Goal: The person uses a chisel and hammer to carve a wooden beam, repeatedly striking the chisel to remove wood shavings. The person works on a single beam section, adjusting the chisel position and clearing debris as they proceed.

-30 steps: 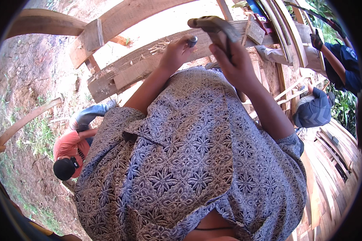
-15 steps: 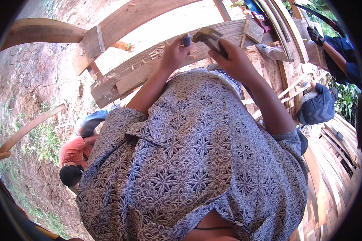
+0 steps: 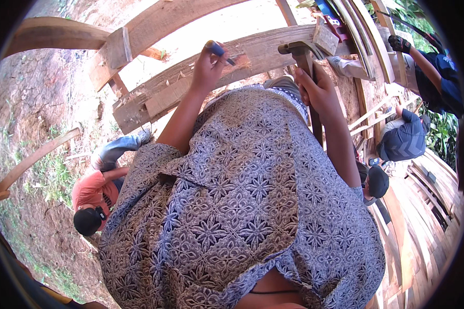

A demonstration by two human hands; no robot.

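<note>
My left hand (image 3: 207, 67) grips a blue-handled chisel (image 3: 219, 51) with its tip set against a curved wooden beam (image 3: 263, 49) at the top of the view. My right hand (image 3: 318, 92) is closed around the wooden shaft of a hammer, and the hammer's head (image 3: 296, 49) hovers just right of the chisel, close above the beam. Wood chips lie where the chisel meets the beam. My patterned blue-and-grey shirt (image 3: 242, 206) fills the middle of the view and hides everything below my arms.
A second beam (image 3: 154, 26) runs behind the first. Below left, a person in an orange shirt and dark cap (image 3: 90, 198) crouches on bare earth. At right, a person in a blue shirt (image 3: 404, 136) and a gloved arm (image 3: 417, 56) are near stacked curved planks (image 3: 428, 190).
The hammer has come down from its raised, tilted position to beside the chisel. My left hand stayed on the chisel at the beam. The view shifted slightly.
</note>
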